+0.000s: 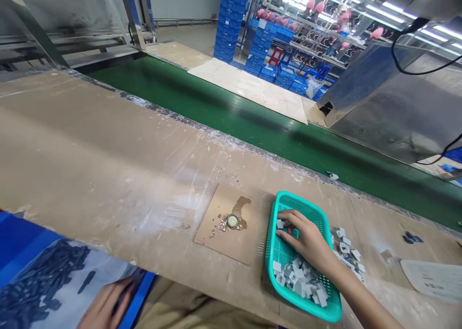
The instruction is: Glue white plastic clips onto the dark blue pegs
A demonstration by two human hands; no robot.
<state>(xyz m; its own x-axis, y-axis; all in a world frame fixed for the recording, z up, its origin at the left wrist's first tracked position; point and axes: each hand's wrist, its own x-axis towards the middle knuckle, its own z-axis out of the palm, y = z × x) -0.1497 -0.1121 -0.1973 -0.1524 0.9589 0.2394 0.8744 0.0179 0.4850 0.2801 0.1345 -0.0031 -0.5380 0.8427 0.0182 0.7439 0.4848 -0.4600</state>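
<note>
My right hand [306, 240] reaches into a teal mesh basket [288, 197] on the worn bench, fingers curled over a small grey square part [279, 223] near the basket's far end. Several more grey parts [301, 281] lie heaped at its near end. My left hand [104, 306] is low at the bottom left, at the edge of a blue bin [18, 237] lined with clear plastic and holding several dark small pieces [39, 281]. Whether its fingers hold anything is hidden.
A brown card [224, 242] with a small round cap of glue [232, 221] lies left of the basket. Loose grey parts [348, 252] sit to the right. A green conveyor belt [252, 122] runs behind the bench. Blue crates [231, 21] are stacked beyond.
</note>
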